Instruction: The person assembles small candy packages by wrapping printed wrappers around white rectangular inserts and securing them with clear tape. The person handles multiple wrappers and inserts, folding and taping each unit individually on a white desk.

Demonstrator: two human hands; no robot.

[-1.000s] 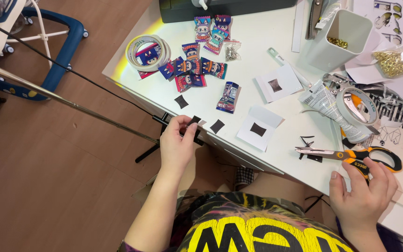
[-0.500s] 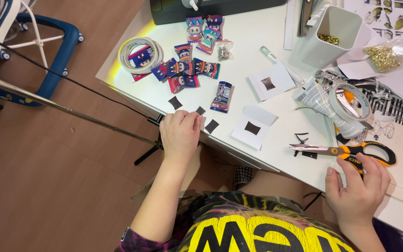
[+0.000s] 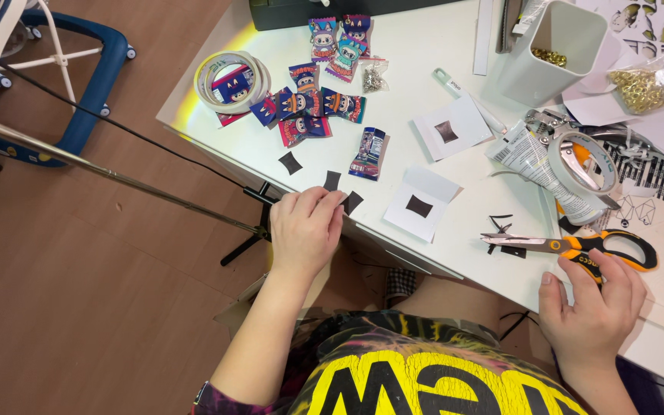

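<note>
From the head camera we see our left hand [image 3: 307, 233] resting at the near edge of the white table [image 3: 424, 92], its fingers curled close together with the tips pressed on a small black square [image 3: 352, 203], likely to hold the flimsy piece flat. Two more black squares [image 3: 290, 163] lie just beyond it, well within reach, dark, thin and slightly uneven at the corners. Our right hand [image 3: 593, 307] lies flat farther along the table, fingers loosely spread and gripping nothing, the fingertips touching the orange and black handles of the scissors [image 3: 570, 247], whose blades are shut and point toward the left hand. Between the hands sits a folded white card [image 3: 423, 203] with a dark square on it. Colourful little packets [image 3: 313, 104] and a tape roll [image 3: 230, 78] crowd the far side.
</note>
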